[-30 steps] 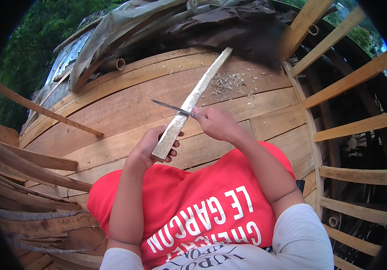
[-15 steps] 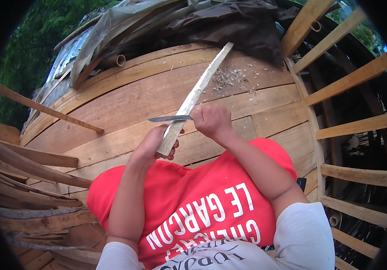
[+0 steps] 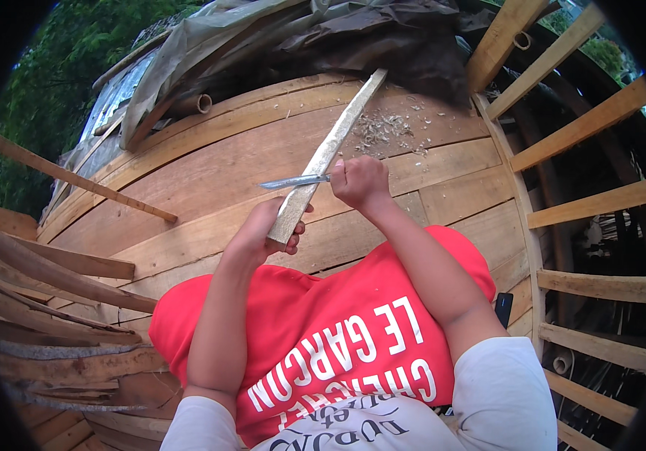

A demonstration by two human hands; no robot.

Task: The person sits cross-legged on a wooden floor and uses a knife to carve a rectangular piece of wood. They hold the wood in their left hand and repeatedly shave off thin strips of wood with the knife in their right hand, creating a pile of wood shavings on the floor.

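A long squared strip of wood slants away from me, its far end by the dark sheet at the back. My left hand is wrapped round its near end, with the fingertips showing on the right side. In my right hand is a knife, gripped by its handle, which the fist mostly hides. The blade points left and lies across the upper face of the strip, a little beyond my left hand.
Curled wood shavings lie on the plank floor right of the strip. A wooden slat railing runs along the right. Stacked timber is at the left. Plastic sheeting and a bamboo pole end are at the back.
My right hand and the knife have moved slightly away from me along the strip. Both hands keep their grip, and the strip's near end has shifted a little.
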